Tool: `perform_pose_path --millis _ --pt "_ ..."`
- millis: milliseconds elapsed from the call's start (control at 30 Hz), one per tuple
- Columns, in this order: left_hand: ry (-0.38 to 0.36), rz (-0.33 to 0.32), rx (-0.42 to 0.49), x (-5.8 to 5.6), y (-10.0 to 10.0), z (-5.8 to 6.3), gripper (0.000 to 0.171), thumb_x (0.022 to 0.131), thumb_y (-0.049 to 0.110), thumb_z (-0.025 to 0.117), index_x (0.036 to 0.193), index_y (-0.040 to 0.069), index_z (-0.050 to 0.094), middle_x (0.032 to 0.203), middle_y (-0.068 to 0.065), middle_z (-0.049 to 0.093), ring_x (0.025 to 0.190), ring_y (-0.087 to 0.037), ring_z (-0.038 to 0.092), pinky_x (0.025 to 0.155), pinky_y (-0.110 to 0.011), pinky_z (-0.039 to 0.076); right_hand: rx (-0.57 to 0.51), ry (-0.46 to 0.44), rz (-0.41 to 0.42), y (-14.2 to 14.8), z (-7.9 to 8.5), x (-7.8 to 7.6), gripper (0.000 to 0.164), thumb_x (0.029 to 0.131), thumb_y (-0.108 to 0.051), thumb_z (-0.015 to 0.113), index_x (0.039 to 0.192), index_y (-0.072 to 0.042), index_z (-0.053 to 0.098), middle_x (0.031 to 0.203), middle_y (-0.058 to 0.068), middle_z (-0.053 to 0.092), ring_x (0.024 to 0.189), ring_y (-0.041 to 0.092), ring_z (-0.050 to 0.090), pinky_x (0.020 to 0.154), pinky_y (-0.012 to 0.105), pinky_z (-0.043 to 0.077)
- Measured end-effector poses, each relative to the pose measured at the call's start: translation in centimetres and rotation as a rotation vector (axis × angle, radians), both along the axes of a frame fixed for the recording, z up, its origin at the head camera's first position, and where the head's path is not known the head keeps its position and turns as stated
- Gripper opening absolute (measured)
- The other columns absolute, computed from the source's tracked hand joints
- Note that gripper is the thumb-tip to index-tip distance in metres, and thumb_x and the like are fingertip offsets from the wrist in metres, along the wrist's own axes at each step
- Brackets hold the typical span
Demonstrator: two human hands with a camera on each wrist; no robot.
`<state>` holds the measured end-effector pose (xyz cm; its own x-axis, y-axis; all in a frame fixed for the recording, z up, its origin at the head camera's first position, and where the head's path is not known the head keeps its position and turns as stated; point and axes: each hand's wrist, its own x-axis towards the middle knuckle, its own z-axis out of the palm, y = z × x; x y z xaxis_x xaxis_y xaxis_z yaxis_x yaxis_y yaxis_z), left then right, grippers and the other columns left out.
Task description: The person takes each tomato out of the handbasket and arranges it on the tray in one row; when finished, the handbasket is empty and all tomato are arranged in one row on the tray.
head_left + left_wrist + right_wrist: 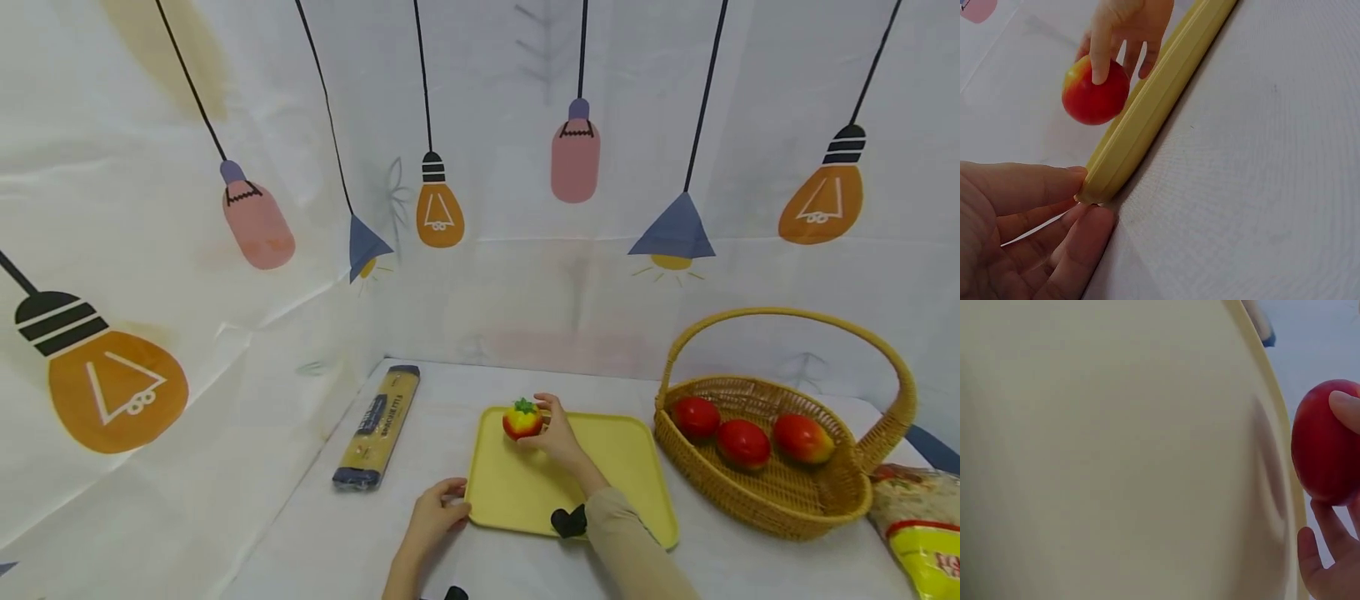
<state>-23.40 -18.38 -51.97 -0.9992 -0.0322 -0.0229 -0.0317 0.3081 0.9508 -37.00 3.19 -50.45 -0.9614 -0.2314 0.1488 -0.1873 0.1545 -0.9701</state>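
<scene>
A red-and-yellow fruit with a green leafy top (pixel 522 419) is held between the thumb and fingers of my right hand (pixel 558 439), over the far left part of a yellow tray (pixel 517 492). In the right wrist view the fruit's glossy red side (pixel 1321 447) appears beyond the tray's edge, the thumb across it. My left hand (pixel 435 514) pinches the tray's near left corner. The left wrist view has thumb and fingertips on either side of the tray rim (pixel 1147 119).
Right of the tray stands a wicker basket (pixel 757 512) with a tall handle and 3 red fruits (pixel 742 444) inside. A spaghetti packet (pixel 378 425) lies to the left. At the right edge is a yellow-and-clear food bag (pixel 926 525). A patterned white sheet hangs behind.
</scene>
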Motion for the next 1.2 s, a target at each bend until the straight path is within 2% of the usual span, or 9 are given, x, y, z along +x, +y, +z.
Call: perform_pose_path --millis 200,367,633,800,1067,1200 --pt "-0.028 0.006 -0.022 0.3 0.4 0.0 0.043 0.076 0.0 0.064 0.117 -0.009 0.056 0.1 -0.015 0.061 0.066 -0.011 0.059 0.059 -0.026 0.055 0.024 0.04 0.033 -0.8 -1.1 -0.1 0.082 0.065 0.002 0.08 0.132 -0.001 0.033 0.13 0.025 0.037 0.115 0.044 0.043 0.096 0.053 0.04" --pt "-0.054 0.02 -0.043 0.2 0.4 -0.1 0.043 0.075 0.003 0.064 0.117 -0.006 0.057 0.1 -0.011 0.061 0.066 -0.01 0.058 0.059 -0.026 0.054 0.019 0.062 0.051 -1.3 -1.2 0.2 0.08 0.066 0.002 0.079 0.131 0.001 0.033 0.134 0.023 0.038 0.12 0.043 0.041 0.101 0.053 0.036" --pt "-0.03 0.004 -0.041 0.0 0.2 -0.2 0.042 0.076 0.002 0.064 0.116 -0.007 0.057 0.099 -0.011 0.062 0.065 -0.01 0.059 0.058 -0.026 0.054 0.084 0.074 0.053 -1.7 -0.7 0.4 0.075 0.069 0.001 0.078 0.13 0.0 0.035 0.135 0.02 0.041 0.124 0.042 0.039 0.102 0.053 0.033" --pt "-0.007 0.004 -0.034 -0.1 0.2 0.1 0.041 0.075 0.0 0.063 0.115 -0.008 0.057 0.099 -0.013 0.062 0.064 -0.011 0.059 0.057 -0.026 0.054 0.089 0.074 0.046 -1.9 -0.6 0.3 0.073 0.069 0.002 0.077 0.129 0.001 0.035 0.134 0.021 0.039 0.123 0.044 0.04 0.102 0.052 0.035" --pt "-0.009 0.006 -0.013 0.0 0.3 0.0 0.042 0.075 0.0 0.063 0.116 -0.009 0.056 0.098 -0.012 0.062 0.066 -0.011 0.06 0.058 -0.026 0.055 0.116 0.092 0.045 -2.1 -0.9 0.2 0.076 0.068 0.001 0.078 0.13 0.001 0.034 0.135 0.021 0.038 0.122 0.044 0.042 0.1 0.051 0.037" --pt "-0.009 0.012 -0.019 -0.1 0.3 -0.1 0.042 0.075 0.0 0.063 0.116 -0.009 0.057 0.098 -0.012 0.062 0.066 -0.011 0.06 0.057 -0.026 0.054 0.128 0.095 0.029 -2.3 -0.8 0.1 0.08 0.065 0.001 0.08 0.13 0.0 0.034 0.135 0.021 0.037 0.122 0.043 0.041 0.103 0.053 0.033"
